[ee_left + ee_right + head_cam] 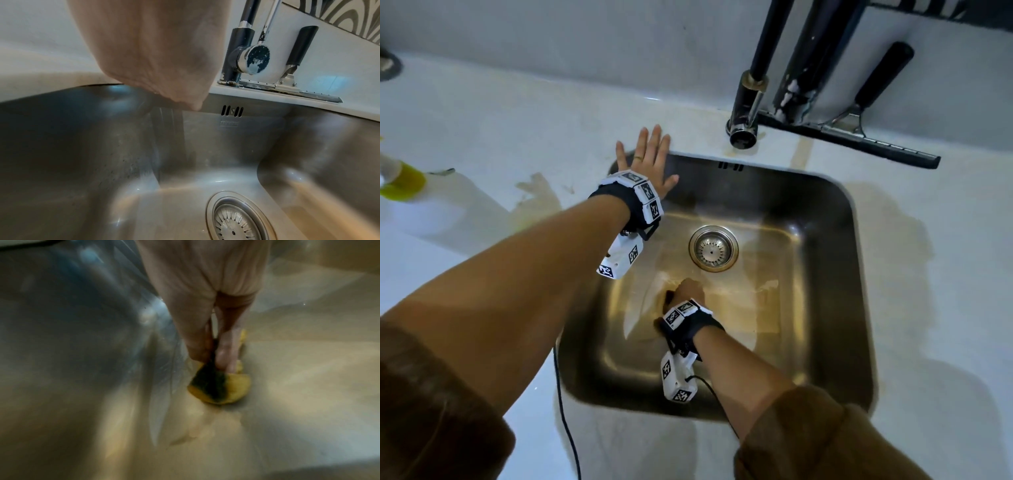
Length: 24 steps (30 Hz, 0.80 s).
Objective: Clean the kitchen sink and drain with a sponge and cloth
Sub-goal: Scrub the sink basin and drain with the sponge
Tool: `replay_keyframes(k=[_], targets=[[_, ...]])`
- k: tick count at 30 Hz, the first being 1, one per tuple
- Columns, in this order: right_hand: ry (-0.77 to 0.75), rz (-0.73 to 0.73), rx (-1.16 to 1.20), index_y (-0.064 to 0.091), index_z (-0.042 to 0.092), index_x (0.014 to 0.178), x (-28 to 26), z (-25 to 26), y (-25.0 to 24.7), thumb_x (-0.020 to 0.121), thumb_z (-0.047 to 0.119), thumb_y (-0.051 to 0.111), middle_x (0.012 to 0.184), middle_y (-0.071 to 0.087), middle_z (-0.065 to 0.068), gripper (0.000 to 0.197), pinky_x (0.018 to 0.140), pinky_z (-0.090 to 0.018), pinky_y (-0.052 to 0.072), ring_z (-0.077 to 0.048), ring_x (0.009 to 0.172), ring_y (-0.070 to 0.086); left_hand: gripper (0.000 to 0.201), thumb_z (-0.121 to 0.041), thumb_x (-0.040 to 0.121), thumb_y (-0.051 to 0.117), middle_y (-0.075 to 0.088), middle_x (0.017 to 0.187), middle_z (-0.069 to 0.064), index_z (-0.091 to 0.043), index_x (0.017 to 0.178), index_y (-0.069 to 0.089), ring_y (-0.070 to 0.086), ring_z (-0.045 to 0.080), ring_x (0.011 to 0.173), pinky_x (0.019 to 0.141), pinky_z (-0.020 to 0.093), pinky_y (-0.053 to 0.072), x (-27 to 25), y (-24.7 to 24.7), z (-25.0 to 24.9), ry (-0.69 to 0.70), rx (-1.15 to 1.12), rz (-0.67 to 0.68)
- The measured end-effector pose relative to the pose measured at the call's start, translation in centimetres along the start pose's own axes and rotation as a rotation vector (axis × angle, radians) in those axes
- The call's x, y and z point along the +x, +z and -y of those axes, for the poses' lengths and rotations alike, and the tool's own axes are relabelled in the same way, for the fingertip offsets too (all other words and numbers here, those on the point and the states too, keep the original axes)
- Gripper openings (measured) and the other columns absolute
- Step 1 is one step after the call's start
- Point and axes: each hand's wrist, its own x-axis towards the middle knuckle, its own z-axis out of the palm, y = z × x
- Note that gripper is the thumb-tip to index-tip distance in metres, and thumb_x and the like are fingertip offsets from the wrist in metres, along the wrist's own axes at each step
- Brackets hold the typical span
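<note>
The steel sink [825, 274] fills the middle of the head view, its round drain strainer [713, 249] [236, 222] in the basin floor. My right hand [690, 289] is low in the basin just in front of the drain and grips a yellow sponge [222, 386] with a dark green scouring side, pressed on the wet floor. My left hand [650, 161] lies flat with fingers spread on the sink's back left corner and the counter; its palm [156, 56] shows in the left wrist view. No cloth is in view.
A black faucet [748, 102] [240, 53] stands behind the sink, with a black-handled squeegee [859, 133] [296, 68] lying beside it against the wall. A yellow bottle [400, 180] sits at the left edge of the wet white counter [482, 120]. A black cable [565, 418] runs by the sink's front left.
</note>
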Motion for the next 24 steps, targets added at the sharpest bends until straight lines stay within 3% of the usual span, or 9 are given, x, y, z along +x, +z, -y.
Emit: replay_keyframes(k=[2, 5, 8, 11, 12, 15, 18, 20, 24], targets=[[-0.085, 0.052, -0.007, 0.068, 0.0, 0.088, 0.1, 0.8, -1.0, 0.078, 0.02, 0.072, 0.082, 0.063, -0.01, 0.022, 0.078, -0.027, 0.054, -0.022, 0.085, 0.064, 0.072, -0.047, 0.099, 0.028, -0.021, 0.158, 0.002, -0.018, 0.151, -0.013, -0.015, 0.022, 0.147, 0.115, 0.058, -0.003, -0.1, 0.0, 0.1, 0.007, -0.002, -0.007], [-0.227, 0.003, -0.047, 0.072, 0.008, 0.092, 0.7, 0.4, -3.5, 0.076, 0.025, 0.074, 0.098, 0.07, -0.008, 0.024, 0.085, -0.03, 0.053, -0.024, 0.093, 0.065, 0.07, -0.046, 0.1, 0.027, -0.019, 0.158, 0.001, -0.019, 0.151, -0.012, -0.013, 0.021, 0.147, 0.115, 0.057, -0.001, -0.4, -0.3, 0.3, 0.013, 0.015, -0.01], [-0.304, -0.046, -0.285, 0.07, 0.017, 0.085, 1.6, -1.3, -7.4, 0.075, 0.03, 0.073, 0.085, 0.066, -0.002, 0.017, 0.071, -0.022, 0.043, -0.019, 0.083, 0.06, 0.068, -0.044, 0.1, 0.026, -0.02, 0.158, -0.001, -0.02, 0.151, -0.011, -0.013, 0.02, 0.147, 0.116, 0.056, 0.0, -0.4, -1.0, 0.6, 0.029, -0.014, 0.035], [-0.359, -0.036, -0.475, 0.055, 0.027, 0.062, 1.4, -4.0, -11.8, 0.074, 0.032, 0.071, 0.071, 0.05, 0.005, 0.021, 0.071, -0.021, 0.036, -0.016, 0.072, 0.047, 0.068, -0.043, 0.1, 0.027, -0.021, 0.158, -0.001, -0.02, 0.151, -0.011, -0.014, 0.02, 0.147, 0.117, 0.056, 0.0, -0.4, -1.2, 0.8, 0.031, -0.024, 0.06], [-0.343, 0.009, -0.537, 0.048, 0.029, 0.059, 0.8, -4.8, -13.1, 0.073, 0.03, 0.071, 0.072, 0.049, 0.005, 0.027, 0.072, -0.022, 0.038, -0.017, 0.075, 0.048, 0.069, -0.044, 0.1, 0.027, -0.021, 0.158, -0.001, -0.019, 0.151, -0.012, -0.014, 0.02, 0.147, 0.117, 0.056, 0.0, -0.4, -1.1, 0.6, 0.026, -0.018, 0.061], [-0.31, 0.217, -0.73, 0.054, 0.025, 0.071, -1.0, -7.2, -14.7, 0.063, 0.029, 0.074, 0.094, 0.059, -0.001, 0.022, 0.084, -0.028, 0.047, -0.021, 0.093, 0.057, 0.071, -0.046, 0.1, 0.028, -0.02, 0.158, 0.002, -0.017, 0.151, -0.011, -0.013, 0.023, 0.147, 0.116, 0.059, 0.0, -0.3, -0.8, 0.1, 0.005, -0.005, 0.047], [-0.3, 0.332, -0.808, 0.057, 0.026, 0.069, -1.0, -9.3, -13.7, 0.069, 0.009, 0.071, 0.086, 0.058, 0.005, 0.022, 0.075, -0.028, 0.05, -0.018, 0.09, 0.057, 0.073, -0.048, 0.099, 0.027, -0.019, 0.158, 0.004, -0.016, 0.151, -0.011, -0.014, 0.024, 0.147, 0.115, 0.06, 0.0, -0.1, -0.4, 0.0, -0.007, 0.018, 0.03], [-0.321, 0.364, -0.868, 0.062, 0.024, 0.076, -0.1, -9.9, -13.0, 0.07, 0.004, 0.07, 0.083, 0.053, 0.008, 0.023, 0.067, -0.024, 0.041, -0.014, 0.086, 0.052, 0.073, -0.05, 0.099, 0.026, -0.02, 0.158, 0.004, -0.016, 0.151, -0.012, -0.014, 0.025, 0.147, 0.115, 0.06, 0.0, -0.1, -0.1, 0.1, -0.003, 0.033, 0.014], [-0.32, 0.296, -0.881, 0.054, 0.027, 0.07, 2.2, -10.3, -12.7, 0.07, 0.008, 0.072, 0.097, 0.054, 0.006, 0.026, 0.076, -0.023, 0.043, -0.019, 0.101, 0.058, 0.075, -0.052, 0.098, 0.025, -0.022, 0.157, 0.004, -0.016, 0.151, -0.014, -0.016, 0.025, 0.146, 0.115, 0.061, -0.001, 0.1, 0.2, 0.2, 0.001, 0.046, 0.008]])
